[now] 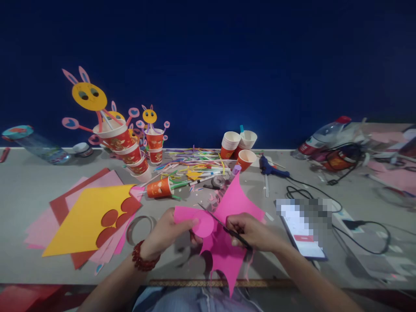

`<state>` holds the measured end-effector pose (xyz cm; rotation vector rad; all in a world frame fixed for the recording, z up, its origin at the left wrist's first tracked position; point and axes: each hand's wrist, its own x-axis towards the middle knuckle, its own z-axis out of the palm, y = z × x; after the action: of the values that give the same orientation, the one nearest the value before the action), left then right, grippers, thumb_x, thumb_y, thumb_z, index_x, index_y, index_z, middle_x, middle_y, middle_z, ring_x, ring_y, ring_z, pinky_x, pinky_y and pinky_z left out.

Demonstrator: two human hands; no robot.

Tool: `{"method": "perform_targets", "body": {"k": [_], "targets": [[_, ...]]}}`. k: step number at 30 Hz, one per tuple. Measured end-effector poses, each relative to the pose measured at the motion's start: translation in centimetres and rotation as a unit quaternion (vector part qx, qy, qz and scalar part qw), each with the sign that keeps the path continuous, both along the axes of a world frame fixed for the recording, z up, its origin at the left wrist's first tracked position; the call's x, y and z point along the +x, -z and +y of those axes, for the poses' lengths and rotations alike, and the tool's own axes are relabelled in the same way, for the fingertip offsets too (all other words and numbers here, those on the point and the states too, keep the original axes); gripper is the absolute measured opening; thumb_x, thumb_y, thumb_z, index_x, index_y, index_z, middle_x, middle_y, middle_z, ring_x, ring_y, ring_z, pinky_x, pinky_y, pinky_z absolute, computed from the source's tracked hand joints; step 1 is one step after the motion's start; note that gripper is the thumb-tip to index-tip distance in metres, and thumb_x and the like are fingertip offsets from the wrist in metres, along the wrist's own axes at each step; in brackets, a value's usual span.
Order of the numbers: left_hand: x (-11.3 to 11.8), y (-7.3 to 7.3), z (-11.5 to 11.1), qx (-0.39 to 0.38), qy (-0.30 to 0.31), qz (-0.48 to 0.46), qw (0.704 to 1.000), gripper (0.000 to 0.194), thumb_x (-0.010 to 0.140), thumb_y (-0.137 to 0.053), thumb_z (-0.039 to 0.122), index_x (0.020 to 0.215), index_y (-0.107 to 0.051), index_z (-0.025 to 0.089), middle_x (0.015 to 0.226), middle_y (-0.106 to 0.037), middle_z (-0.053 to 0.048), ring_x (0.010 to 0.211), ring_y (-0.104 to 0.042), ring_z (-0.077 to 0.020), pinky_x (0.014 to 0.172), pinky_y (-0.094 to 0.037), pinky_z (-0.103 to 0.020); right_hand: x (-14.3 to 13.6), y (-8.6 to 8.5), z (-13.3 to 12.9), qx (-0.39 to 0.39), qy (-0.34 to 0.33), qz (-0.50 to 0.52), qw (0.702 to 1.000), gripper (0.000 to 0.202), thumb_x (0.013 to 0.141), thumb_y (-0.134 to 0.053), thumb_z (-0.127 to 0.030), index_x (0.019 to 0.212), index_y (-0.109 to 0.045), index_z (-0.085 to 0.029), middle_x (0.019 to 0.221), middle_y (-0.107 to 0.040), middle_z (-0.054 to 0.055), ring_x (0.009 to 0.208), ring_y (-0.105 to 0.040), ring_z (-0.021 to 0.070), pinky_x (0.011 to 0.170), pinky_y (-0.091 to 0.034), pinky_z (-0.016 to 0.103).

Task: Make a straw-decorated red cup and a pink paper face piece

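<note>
One pair of scissors point(222, 224), gripped by right hand point(253, 232), slants, tips forward-left; left hand point(169, 234) pinches pink paper point(204, 225).

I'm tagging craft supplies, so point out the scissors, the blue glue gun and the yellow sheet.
Scissors point(222, 224): head view, on the blades.
Blue glue gun point(273, 170): head view, on its body.
Yellow sheet point(79, 220): head view, uncut middle.

The pink paper point(232, 201) at lower centre looks matt and smooth, the scissors point(223, 226) there metal-bladed. Left of centre, the paper cups point(117, 142) have smooth walls; at right, the plastic bottle point(326, 133) is glossy. The counter point(19, 199) looks matt.
</note>
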<state>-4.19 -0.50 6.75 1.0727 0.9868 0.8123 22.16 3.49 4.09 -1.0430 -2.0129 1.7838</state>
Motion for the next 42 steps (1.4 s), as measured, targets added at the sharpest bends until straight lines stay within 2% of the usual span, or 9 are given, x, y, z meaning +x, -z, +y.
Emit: {"method": "perform_targets", "body": {"k": [5, 14, 25, 42], "targets": [[-0.12, -0.04, 0.03, -0.011, 0.004, -0.004, 1.000, 0.036, 0.084, -0.072, 0.046, 0.073, -0.073, 0.011, 0.060, -0.071, -0.006, 0.053, -0.064, -0.0153, 0.055, -0.051, -0.024, -0.03, -0.14, 0.01, -0.010, -0.002, -0.006, 1.000, 0.066, 0.067, -0.074, -0.075, 0.064, -0.035, -0.022, 0.059, -0.032, -0.009, 0.058, -0.026, 0.0097, 0.052, -0.022, 0.022], [-0.24, -0.31, 0.34, -0.010, 0.027, -0.004, 1.000, 0.035, 0.083, -0.073, 0.047, 0.074, -0.074, 0.013, 0.059, -0.072, -0.005, 0.051, -0.064, -0.0160, 0.052, -0.051, -0.024, 0.10, -0.22, 0.15, -0.014, -0.003, -0.015, 1.000, 0.061, 0.067, -0.080, -0.063, 0.063, -0.035, -0.022, 0.058, -0.032, -0.010, 0.058, -0.026, 0.0097, 0.053, -0.021, 0.022], [-0.57, -0.73, 0.54, 0.005, 0.045, 0.012, 0.999, 0.035, 0.087, -0.068, 0.044, 0.074, -0.074, 0.012, 0.061, -0.072, -0.006, 0.054, -0.064, -0.0164, 0.056, -0.052, -0.025, 0.15, -0.10, 0.19, 0.001, 0.001, -0.014, 1.000, 0.059, 0.067, -0.081, -0.058, 0.062, -0.035, -0.022, 0.058, -0.032, -0.009, 0.058, -0.026, 0.0099, 0.053, -0.021, 0.022], [-0.89, -0.56, 0.70, 0.026, 0.068, 0.031, 0.997, 0.039, 0.090, -0.065, 0.044, 0.071, -0.074, 0.012, 0.062, -0.072, -0.007, 0.056, -0.064, -0.0169, 0.058, -0.052, -0.025, 0.08, -0.01, 0.16, -0.019, -0.011, 0.002, 1.000, 0.065, 0.068, -0.074, -0.073, 0.064, -0.034, -0.022, 0.059, -0.030, -0.009, 0.059, -0.025, 0.0099, 0.053, -0.022, 0.023]]}}
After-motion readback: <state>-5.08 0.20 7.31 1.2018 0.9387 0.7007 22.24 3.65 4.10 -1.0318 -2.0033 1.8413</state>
